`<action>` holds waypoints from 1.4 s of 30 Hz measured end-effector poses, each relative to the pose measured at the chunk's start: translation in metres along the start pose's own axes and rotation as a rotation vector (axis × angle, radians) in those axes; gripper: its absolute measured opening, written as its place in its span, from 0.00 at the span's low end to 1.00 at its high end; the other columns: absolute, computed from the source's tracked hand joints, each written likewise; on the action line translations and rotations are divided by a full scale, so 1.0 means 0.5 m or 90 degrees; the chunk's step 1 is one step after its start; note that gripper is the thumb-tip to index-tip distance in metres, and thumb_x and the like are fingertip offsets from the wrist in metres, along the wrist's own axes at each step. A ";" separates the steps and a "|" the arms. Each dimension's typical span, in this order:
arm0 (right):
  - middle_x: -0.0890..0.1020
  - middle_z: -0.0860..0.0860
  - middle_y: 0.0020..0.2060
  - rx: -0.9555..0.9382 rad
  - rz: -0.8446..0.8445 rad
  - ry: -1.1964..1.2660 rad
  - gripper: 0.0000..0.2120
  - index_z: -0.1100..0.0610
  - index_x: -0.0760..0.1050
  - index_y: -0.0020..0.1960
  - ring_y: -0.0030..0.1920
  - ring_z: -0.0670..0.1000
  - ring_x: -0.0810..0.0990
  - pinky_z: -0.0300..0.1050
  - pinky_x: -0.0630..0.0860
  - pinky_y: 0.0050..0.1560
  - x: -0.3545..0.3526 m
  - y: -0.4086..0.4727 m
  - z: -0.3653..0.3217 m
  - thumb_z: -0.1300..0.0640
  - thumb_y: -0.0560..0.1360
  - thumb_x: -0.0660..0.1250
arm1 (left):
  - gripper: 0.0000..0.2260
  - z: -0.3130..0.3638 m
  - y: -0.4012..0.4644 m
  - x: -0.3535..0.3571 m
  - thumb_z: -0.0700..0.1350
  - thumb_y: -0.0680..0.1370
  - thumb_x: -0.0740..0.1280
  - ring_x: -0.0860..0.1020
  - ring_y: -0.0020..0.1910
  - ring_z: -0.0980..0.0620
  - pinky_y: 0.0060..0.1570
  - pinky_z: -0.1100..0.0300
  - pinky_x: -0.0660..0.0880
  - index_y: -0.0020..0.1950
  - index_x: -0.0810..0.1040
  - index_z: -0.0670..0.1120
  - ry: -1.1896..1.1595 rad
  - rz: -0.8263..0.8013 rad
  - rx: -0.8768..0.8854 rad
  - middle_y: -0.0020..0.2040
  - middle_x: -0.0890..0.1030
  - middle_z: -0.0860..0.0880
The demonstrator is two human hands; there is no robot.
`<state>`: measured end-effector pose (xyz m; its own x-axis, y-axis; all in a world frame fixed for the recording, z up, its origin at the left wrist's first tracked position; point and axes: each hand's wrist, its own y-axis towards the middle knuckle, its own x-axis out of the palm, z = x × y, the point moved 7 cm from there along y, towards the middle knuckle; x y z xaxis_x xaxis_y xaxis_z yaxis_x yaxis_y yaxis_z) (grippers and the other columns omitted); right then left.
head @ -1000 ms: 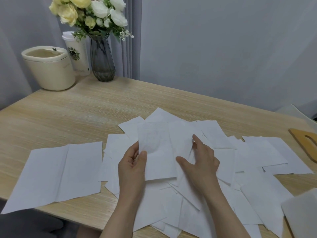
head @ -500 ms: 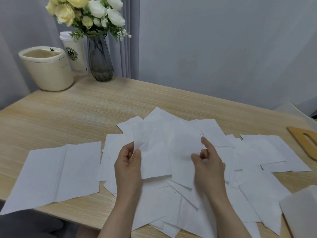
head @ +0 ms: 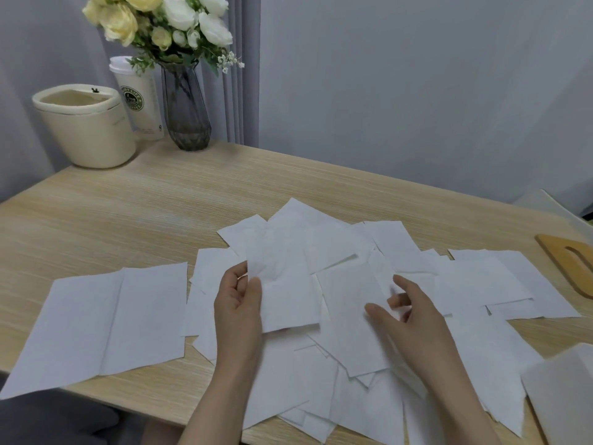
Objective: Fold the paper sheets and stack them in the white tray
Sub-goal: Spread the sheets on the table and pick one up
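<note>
A heap of several white paper sheets [head: 401, 396] covers the middle and right of the wooden table [head: 160, 220]. My left hand [head: 239, 308] pinches the left edge of one narrow sheet [head: 285, 284], thumb on top, lifted a little off the heap. My right hand [head: 414, 316] hovers to its right over the heap with loosely spread fingers and holds nothing. A larger creased sheet [head: 106, 322] lies flat by itself at the left. A white corner at the bottom right may be the tray [head: 564, 390].
At the back left stand a cream tub [head: 86, 130], a paper cup [head: 141, 97] and a glass vase of flowers [head: 186, 107]. A wooden board [head: 571, 264] lies at the right edge. A grey wall rises behind the table.
My right hand has let go of the sheet and drifted right. The sheet in my left hand has swung more upright and separated from the one beside it.
</note>
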<state>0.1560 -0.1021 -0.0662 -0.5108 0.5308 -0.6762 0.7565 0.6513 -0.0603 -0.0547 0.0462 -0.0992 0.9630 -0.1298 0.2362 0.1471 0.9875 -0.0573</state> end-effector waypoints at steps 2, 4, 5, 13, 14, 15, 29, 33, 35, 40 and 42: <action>0.74 0.43 0.48 0.029 -0.022 -0.024 0.33 0.48 0.64 0.71 0.49 0.47 0.74 0.46 0.70 0.50 0.000 -0.011 0.009 0.46 0.70 0.72 | 0.10 0.000 0.001 0.001 0.35 0.81 0.61 0.78 0.34 0.61 0.34 0.69 0.73 0.56 0.78 0.47 0.000 0.000 0.001 0.33 0.80 0.58; 0.74 0.45 0.45 0.060 -0.047 -0.040 0.34 0.48 0.65 0.70 0.47 0.46 0.75 0.44 0.69 0.46 0.003 -0.020 0.015 0.46 0.68 0.74 | 0.10 0.000 0.001 0.001 0.35 0.81 0.61 0.78 0.36 0.60 0.36 0.67 0.74 0.56 0.78 0.47 -0.001 0.001 0.002 0.35 0.80 0.56; 0.75 0.46 0.44 0.076 -0.061 -0.046 0.33 0.48 0.65 0.69 0.46 0.45 0.76 0.44 0.70 0.44 0.004 -0.023 0.018 0.46 0.68 0.74 | 0.11 -0.001 0.001 0.000 0.35 0.81 0.61 0.79 0.37 0.59 0.37 0.66 0.74 0.56 0.78 0.47 -0.002 0.002 0.003 0.36 0.81 0.55; 0.75 0.45 0.27 0.089 -0.049 0.026 0.12 0.49 0.75 0.47 0.35 0.49 0.76 0.50 0.74 0.45 -0.013 -0.025 0.027 0.56 0.67 0.75 | 0.10 0.007 -0.002 0.007 0.34 0.81 0.60 0.75 0.31 0.63 0.34 0.69 0.73 0.56 0.77 0.46 0.000 -0.016 0.022 0.28 0.77 0.59; 0.74 0.44 0.25 0.089 -0.047 0.034 0.09 0.49 0.77 0.44 0.34 0.49 0.76 0.49 0.74 0.44 -0.016 -0.025 0.029 0.57 0.68 0.74 | 0.10 0.007 -0.002 0.007 0.34 0.81 0.60 0.76 0.32 0.62 0.34 0.70 0.73 0.56 0.77 0.46 0.000 -0.016 0.022 0.29 0.77 0.59; 0.74 0.43 0.24 0.090 -0.043 0.037 0.06 0.49 0.78 0.42 0.34 0.49 0.76 0.49 0.73 0.43 -0.020 -0.025 0.033 0.56 0.68 0.74 | 0.10 0.006 -0.001 0.006 0.35 0.81 0.61 0.76 0.32 0.62 0.34 0.70 0.73 0.56 0.78 0.46 -0.001 -0.014 0.020 0.29 0.77 0.59; 0.83 0.57 0.32 0.017 0.067 0.280 0.05 0.56 0.79 0.45 0.36 0.54 0.81 0.48 0.74 0.41 -0.054 -0.038 0.001 0.62 0.77 0.66 | 0.10 0.005 -0.002 0.012 0.34 0.80 0.61 0.71 0.29 0.60 0.32 0.68 0.71 0.53 0.78 0.46 -0.006 -0.047 0.008 0.25 0.70 0.59; 0.85 0.54 0.36 0.033 0.045 0.373 0.06 0.55 0.79 0.46 0.42 0.56 0.84 0.55 0.77 0.49 -0.009 -0.049 -0.024 0.63 0.78 0.64 | 0.10 -0.001 -0.002 0.011 0.37 0.82 0.61 0.72 0.33 0.56 0.36 0.63 0.71 0.54 0.79 0.49 0.002 -0.055 -0.005 0.30 0.72 0.53; 0.86 0.53 0.37 0.037 0.029 0.416 0.07 0.55 0.79 0.46 0.42 0.55 0.84 0.54 0.77 0.50 0.014 -0.055 -0.038 0.63 0.78 0.64 | 0.10 -0.003 -0.002 0.012 0.39 0.82 0.60 0.76 0.37 0.53 0.40 0.58 0.73 0.55 0.79 0.50 0.009 -0.061 -0.009 0.36 0.79 0.48; 0.86 0.54 0.37 0.015 -0.039 0.410 0.06 0.56 0.79 0.48 0.42 0.54 0.84 0.52 0.77 0.48 0.078 -0.060 -0.081 0.64 0.78 0.64 | 0.11 -0.001 -0.006 0.015 0.39 0.82 0.60 0.77 0.36 0.54 0.37 0.63 0.74 0.55 0.79 0.51 0.007 -0.088 -0.020 0.37 0.81 0.48; 0.85 0.52 0.35 0.001 -0.058 0.376 0.06 0.55 0.79 0.48 0.37 0.50 0.83 0.46 0.76 0.41 0.098 -0.063 -0.093 0.62 0.78 0.64 | 0.10 0.000 -0.007 0.017 0.39 0.82 0.61 0.77 0.34 0.55 0.33 0.65 0.73 0.55 0.79 0.50 -0.005 -0.099 -0.033 0.35 0.80 0.49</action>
<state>0.0882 -0.0713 -0.0632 -0.7139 0.6851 -0.1449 0.6995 0.7076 -0.1001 -0.0472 0.0415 -0.0970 0.9259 -0.2802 0.2533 0.3063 0.9494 -0.0694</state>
